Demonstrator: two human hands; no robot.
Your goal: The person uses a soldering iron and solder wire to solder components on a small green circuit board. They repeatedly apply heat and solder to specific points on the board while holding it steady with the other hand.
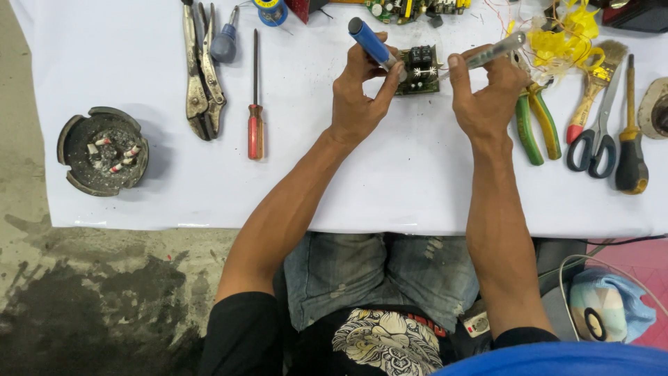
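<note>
The left hand [360,90] is closed around a blue-handled iron [374,44], and the right hand [485,90] is closed on a grey pen-shaped tool [495,51] (can't tell if it's a solder sucker or a probe). Both tips meet at a small green board [419,69] that sits on the white table [390,181], right between the two hands near the far edge.

What could go wrong, as I see it: the board doesn't look clamped, only the left fingers seem to steady it, so a push from either tool could make it skid or tip. If that iron is hot, the left thumb and fingers are very near the tip, so a slip likely means a burn. The white table cover looks like plastic sheet, and a hot tip touching it would probably melt it. There's also a yellow wire tangle [563,35] just beside the right hand that could snag the grey tool.

Directions: the iron's long axis runs diagonally, handle end up and to the left, tip down and to the right into the board. The grey tool mirrors it at a shallower angle, back end up and right, tip pointing left and slightly down at the board. The board itself lies roughly flat, a bit skewed to the table edge.
</note>
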